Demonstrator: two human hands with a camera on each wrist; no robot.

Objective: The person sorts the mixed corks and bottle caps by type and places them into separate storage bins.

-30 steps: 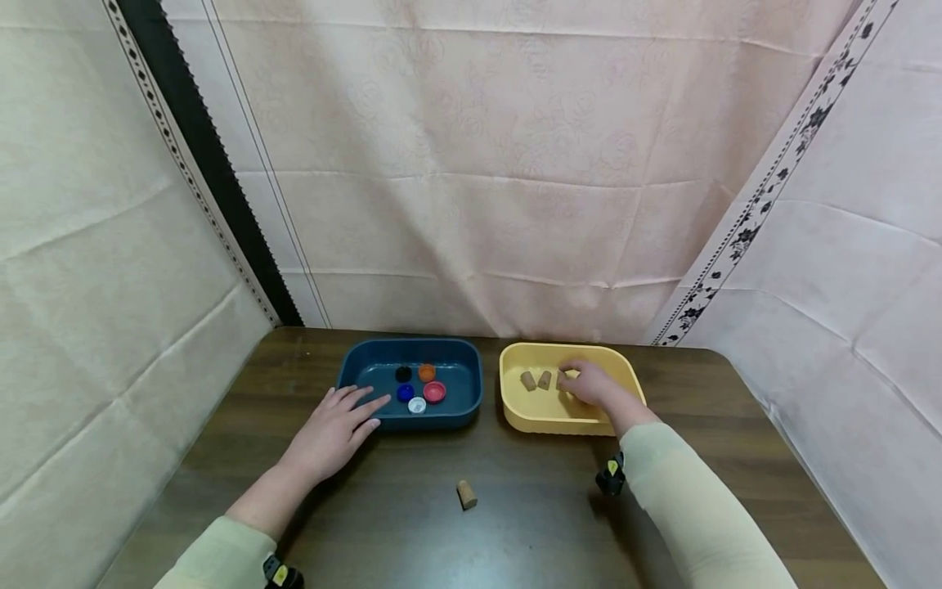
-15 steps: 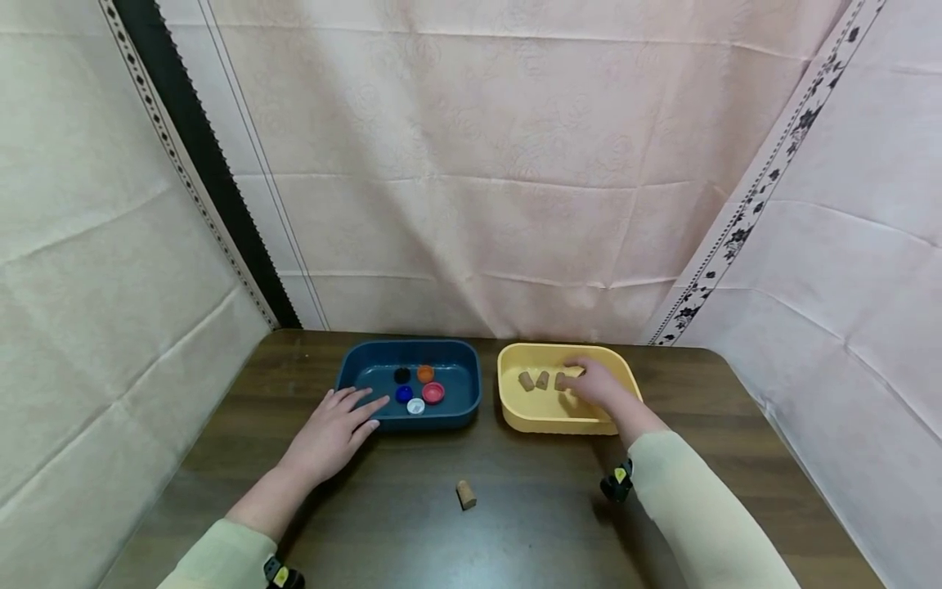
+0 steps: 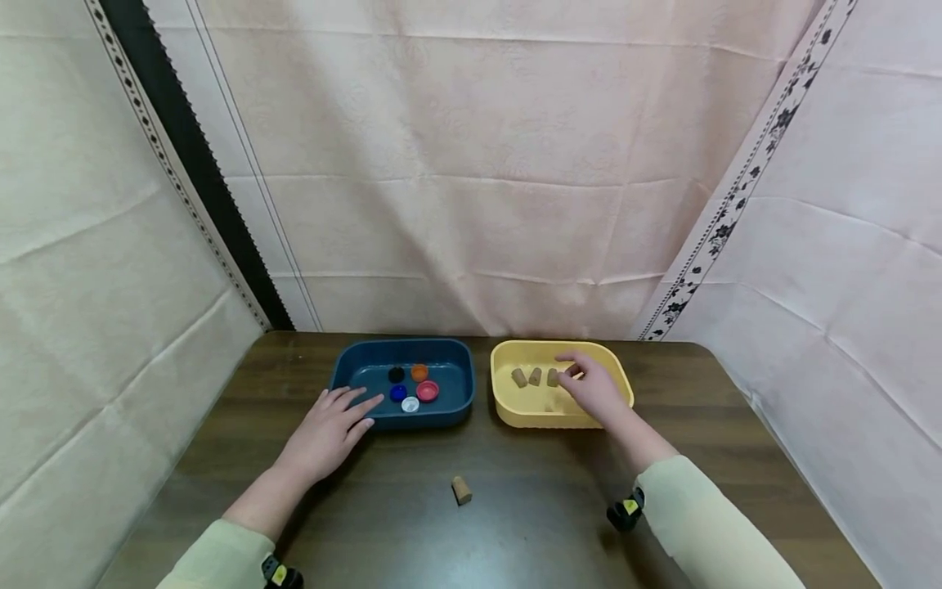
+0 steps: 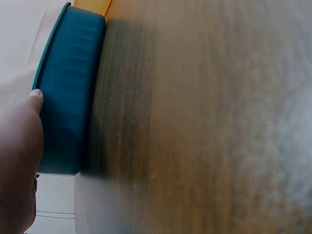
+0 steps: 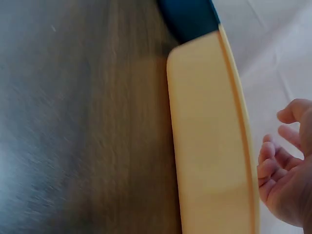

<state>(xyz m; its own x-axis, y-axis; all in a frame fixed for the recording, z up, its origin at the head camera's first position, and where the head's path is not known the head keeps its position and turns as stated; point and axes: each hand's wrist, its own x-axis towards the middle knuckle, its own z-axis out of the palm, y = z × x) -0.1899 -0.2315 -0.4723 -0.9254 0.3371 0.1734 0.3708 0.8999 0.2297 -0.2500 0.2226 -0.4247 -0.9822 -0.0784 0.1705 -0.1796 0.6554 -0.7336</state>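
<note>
In the head view, my right hand (image 3: 598, 391) hovers over the right side of the yellow tray (image 3: 518, 407), its fingers loosely bent. The right wrist view shows a gap between thumb and forefinger (image 5: 292, 111) with nothing in it. Three corks (image 3: 535, 376) stand in a row inside that tray, the rightmost cork (image 3: 553, 377) just left of my fingertips. My left hand (image 3: 324, 435) rests at the near left corner of the blue tray (image 3: 452, 364), fingers extended over its rim. The left wrist view shows its thumb (image 4: 36, 97) touching the rim.
Inside the blue tray lie a black cap (image 3: 396, 374), an orange cap (image 3: 419, 372), a blue cap (image 3: 398, 393), a pink-red cap (image 3: 428, 391) and a white cap (image 3: 410, 404). Another cork (image 3: 461, 490) lies on the wooden table (image 3: 412, 523) in front. Cloth hangs behind and beside.
My right hand has let go of the rightmost cork and drawn slightly up and away from it. My left hand keeps its place on the blue tray. The head view has shifted a little.
</note>
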